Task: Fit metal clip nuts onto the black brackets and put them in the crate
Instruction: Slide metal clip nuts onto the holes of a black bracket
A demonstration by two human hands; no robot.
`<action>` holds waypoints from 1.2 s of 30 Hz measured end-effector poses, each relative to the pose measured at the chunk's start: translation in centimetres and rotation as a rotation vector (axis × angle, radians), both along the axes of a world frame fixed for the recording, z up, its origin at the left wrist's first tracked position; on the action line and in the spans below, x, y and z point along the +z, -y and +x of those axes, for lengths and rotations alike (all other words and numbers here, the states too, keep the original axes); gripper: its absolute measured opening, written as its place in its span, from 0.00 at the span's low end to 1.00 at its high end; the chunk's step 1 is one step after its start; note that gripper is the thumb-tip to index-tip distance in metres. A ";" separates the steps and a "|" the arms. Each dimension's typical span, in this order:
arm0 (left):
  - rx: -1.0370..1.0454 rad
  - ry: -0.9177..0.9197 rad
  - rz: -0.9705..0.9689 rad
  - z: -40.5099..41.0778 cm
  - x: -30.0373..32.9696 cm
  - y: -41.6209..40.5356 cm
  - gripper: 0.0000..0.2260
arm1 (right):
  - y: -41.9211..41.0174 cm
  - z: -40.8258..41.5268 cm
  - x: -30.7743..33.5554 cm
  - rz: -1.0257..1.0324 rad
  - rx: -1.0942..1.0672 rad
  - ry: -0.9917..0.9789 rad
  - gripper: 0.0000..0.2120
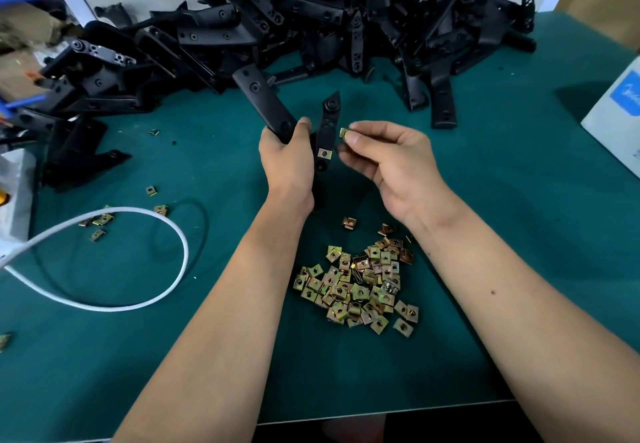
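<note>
- Right now the left hand (289,155) grips a black bracket (266,106) around its middle, thumb wrapped over the upper arm, holding it raised above the green tabletop (502,200).
- That bracket forks into two arms: a long one slanting up to the left and a shorter pointed one (329,120) standing nearly upright beside the thumb.
- One clip nut (325,153) is already seated on the lower part of the upright arm.
- Meanwhile the right hand (388,162) pinches a second clip nut (343,133) between thumb and forefinger, just beside the edge of the upright arm; whether it touches the arm cannot be told.
- Below the hands, between the forearms, a heap of loose clip nuts (360,286) lies on the tabletop.
- A few stray nuts (100,221) lie further left, near a looped white cable (166,231).
- Along the far edge of the tabletop sprawls a large pile of black brackets (311,27).
- At the right edge stands a white and blue box (616,113).
</note>
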State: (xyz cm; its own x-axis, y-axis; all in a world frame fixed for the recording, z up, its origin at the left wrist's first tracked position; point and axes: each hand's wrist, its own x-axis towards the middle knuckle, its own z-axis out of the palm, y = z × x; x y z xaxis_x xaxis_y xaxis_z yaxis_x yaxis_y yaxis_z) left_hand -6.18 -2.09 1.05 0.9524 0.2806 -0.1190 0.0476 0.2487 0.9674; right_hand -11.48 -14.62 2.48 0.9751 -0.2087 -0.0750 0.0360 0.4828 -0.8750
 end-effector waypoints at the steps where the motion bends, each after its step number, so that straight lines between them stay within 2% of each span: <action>1: -0.008 0.004 0.008 0.0 0.0 0.0 0.08 | 0.0 0.0 0.0 0.005 -0.006 -0.003 0.06; 9: -0.038 0.032 0.084 0.0 -0.1 0.1 0.08 | -0.1 0.0 0.1 0.030 -0.050 -0.014 0.04; 20: -0.119 0.059 0.140 -0.4 0.2 0.0 0.07 | 0.1 -0.1 0.1 -0.099 -0.068 0.005 0.09; 32: -0.060 0.176 0.445 -0.9 0.0 0.4 0.07 | 0.4 0.2 -0.6 -0.147 -0.017 -0.022 0.10; 36: 0.002 0.207 0.606 -0.7 -0.1 0.2 0.08 | 0.1 0.5 -1.0 -0.198 -0.034 -0.074 0.09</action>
